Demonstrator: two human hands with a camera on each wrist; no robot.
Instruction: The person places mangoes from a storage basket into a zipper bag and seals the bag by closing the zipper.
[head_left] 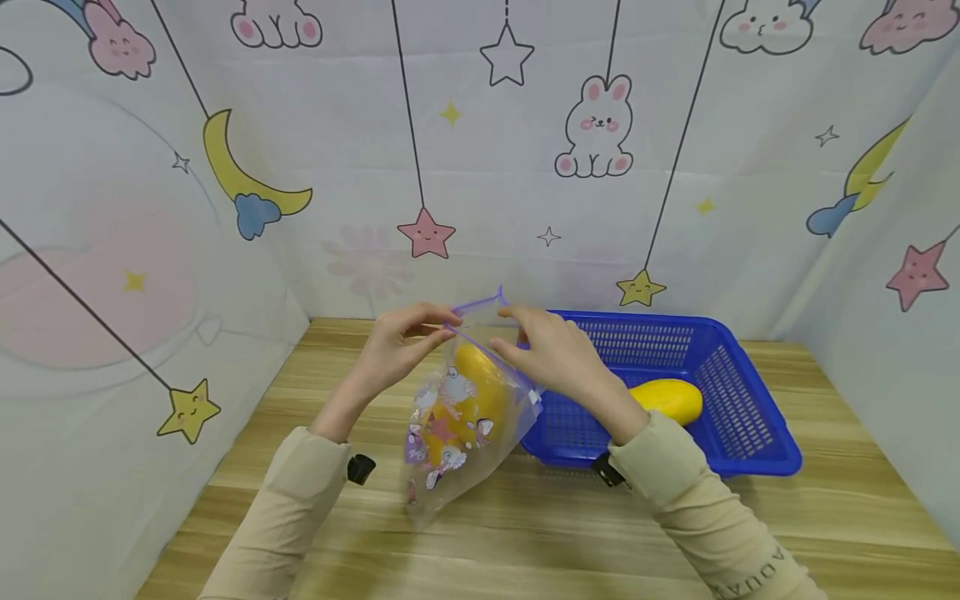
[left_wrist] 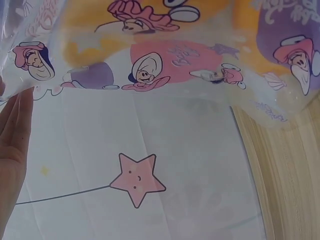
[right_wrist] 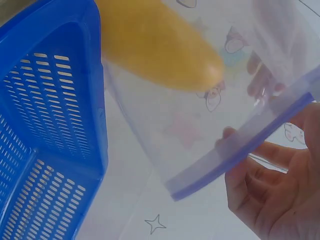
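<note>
We find the blue basket (head_left: 738, 408) on the wooden table (head_left: 480, 567), right of the clear printed bag (head_left: 480, 450). We locate the bag in front of the person, its mouth raised between both hands; whether its lower corner touches the table, we cannot tell.

We judge the bag as thin, limp and light in itself, with slick film that folds easily. We rate its contents as the main load, pulling the film down, so we recommend hold points at both ends of the purple seal strip (right_wrist: 210, 175), where the rim looks stiffest.

Inside the bag we see yellow fruit (head_left: 483, 383); the count is unclear. Another yellow fruit (head_left: 667, 400) lies in the basket, partly behind the right forearm. We judge both smooth, rounded, fairly firm and somewhat slippery, best cupped around the middle and liable to bruise.

We note the left hand (head_left: 397, 346) pinching the bag's rim, thumb and fingertips close together. The right hand (head_left: 555, 350) grips the rim's other end: its fingers are bent around the edge, with a narrow space between thumb and index tips and one fingertip visible through the film.
</note>
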